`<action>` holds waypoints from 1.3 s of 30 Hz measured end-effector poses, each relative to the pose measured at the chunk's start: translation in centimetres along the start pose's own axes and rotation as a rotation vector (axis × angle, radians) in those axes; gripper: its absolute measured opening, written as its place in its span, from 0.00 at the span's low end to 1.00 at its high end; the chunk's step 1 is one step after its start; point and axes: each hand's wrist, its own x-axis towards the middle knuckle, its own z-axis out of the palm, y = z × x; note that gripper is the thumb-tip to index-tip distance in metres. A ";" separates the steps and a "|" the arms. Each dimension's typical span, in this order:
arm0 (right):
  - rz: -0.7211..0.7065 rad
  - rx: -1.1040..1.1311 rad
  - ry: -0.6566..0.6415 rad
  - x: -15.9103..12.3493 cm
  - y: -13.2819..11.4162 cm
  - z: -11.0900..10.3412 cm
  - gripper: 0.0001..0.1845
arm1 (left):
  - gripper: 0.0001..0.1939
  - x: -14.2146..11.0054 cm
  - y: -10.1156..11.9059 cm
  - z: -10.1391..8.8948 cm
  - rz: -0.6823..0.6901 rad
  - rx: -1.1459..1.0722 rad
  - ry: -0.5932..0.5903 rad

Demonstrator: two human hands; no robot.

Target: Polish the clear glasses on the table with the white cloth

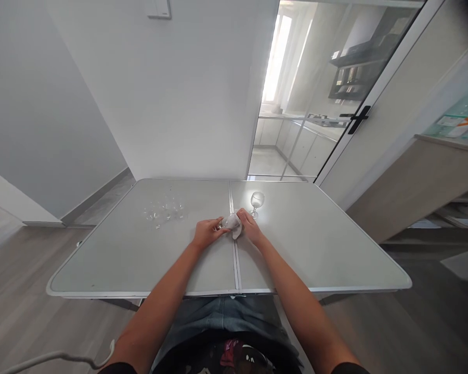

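Note:
My left hand is closed around one end of a clear stemmed glass, which lies tilted sideways above the table's centre seam. A white cloth covers the glass's other end, and my right hand is closed on it, pressing it against the glass. The fingers partly hide where cloth and glass meet. Just beyond my right hand, another stemmed glass stands upright on the table. Off to the left sits a group of several clear glass pieces, too transparent to make out singly.
The light folding table has a metal rim and a seam down its middle. Behind it are a white wall and a glass door with a black handle. A wooden shelf with bottles is at the right. A pale cable shows at lower left.

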 end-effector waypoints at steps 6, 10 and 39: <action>-0.041 0.137 0.065 -0.5 -1.1 0.3 0.18 | 0.28 0.0 0.3 0.1 -0.029 -0.094 0.044; -0.087 -0.054 -0.011 -0.4 -0.2 0.2 0.22 | 0.28 -0.1 0.2 0.3 0.007 -0.063 0.024; 0.013 0.087 -0.002 -0.3 -1.2 -0.1 0.27 | 0.27 -0.2 0.3 -0.1 0.031 0.018 0.004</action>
